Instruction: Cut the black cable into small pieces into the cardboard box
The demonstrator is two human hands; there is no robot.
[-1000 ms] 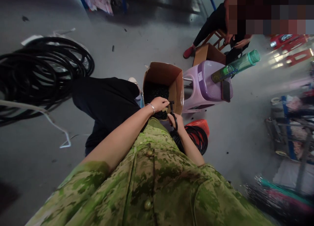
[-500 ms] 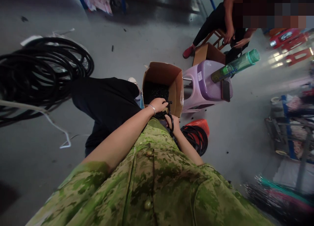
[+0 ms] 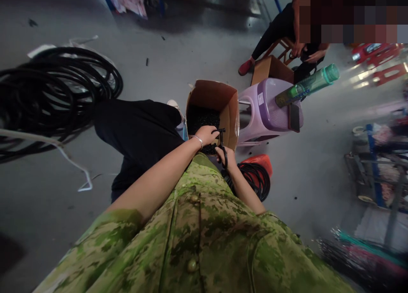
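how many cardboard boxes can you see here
2. One open brown cardboard box holding small black pieces stands just beyond the hands, beside the lilac plastic stool. A second brown cardboard box sits behind the stool, by another seated person. Others may be hidden.

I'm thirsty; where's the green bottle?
In the head view, upper right: the green bottle lies on the purple stool, right of the cardboard box.

Workshop or small factory floor. Bare grey concrete floor [image 3: 197, 51] with large coils of black cable [image 3: 54, 93], a cardboard box [image 3: 223, 102] of small black parts, blue metal racking [image 3: 372, 170] at right. A second person sits on a low stool [image 3: 280, 44] beside another box [image 3: 270, 70].
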